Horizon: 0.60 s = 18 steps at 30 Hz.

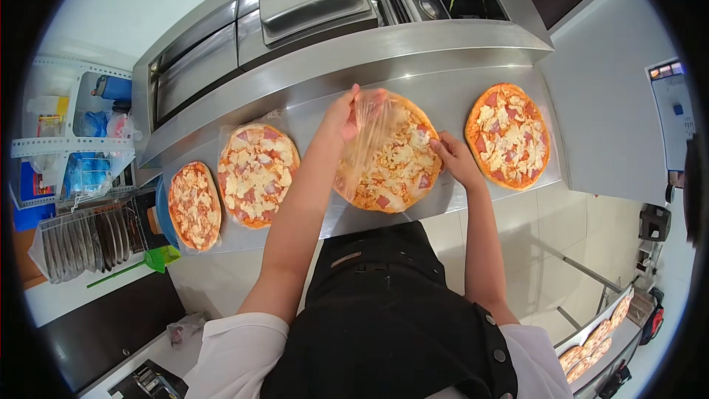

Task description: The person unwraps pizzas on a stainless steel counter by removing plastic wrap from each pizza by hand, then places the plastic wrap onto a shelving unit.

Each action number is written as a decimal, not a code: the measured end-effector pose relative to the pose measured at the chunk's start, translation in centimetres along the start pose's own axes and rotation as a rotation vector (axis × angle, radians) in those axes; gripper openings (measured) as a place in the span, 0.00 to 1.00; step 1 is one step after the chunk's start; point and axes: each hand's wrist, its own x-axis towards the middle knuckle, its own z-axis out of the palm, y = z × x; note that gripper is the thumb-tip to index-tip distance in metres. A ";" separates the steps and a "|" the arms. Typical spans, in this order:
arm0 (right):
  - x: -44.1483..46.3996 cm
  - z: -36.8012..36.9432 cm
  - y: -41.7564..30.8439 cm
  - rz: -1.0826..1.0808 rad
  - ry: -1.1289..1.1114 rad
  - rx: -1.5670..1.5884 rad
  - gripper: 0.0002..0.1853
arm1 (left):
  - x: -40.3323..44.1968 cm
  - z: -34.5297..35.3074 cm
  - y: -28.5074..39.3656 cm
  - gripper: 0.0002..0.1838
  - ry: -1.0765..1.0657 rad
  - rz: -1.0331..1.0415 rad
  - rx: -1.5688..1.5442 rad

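A pizza lies in front of me on the steel counter, with clear plastic film over its left part. At the film's upper edge, my left hand is closed on the film. My right hand grips the pizza's right edge, thumb on top, its other fingers partly hidden. To the left lie a pizza in clear film and, farther out, another pizza. One more pizza lies to the right of my right hand.
Behind the counter is a steel unit with a metal lid. Shelves and a rack of round pans stand at left, near a green dustpan. Several pizzas rest on a rack at lower right.
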 end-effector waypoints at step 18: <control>-2.1 2.0 0.7 0.227 0.103 0.157 0.18 | -8.9 -4.0 0.2 0.22 0.058 -0.119 1.070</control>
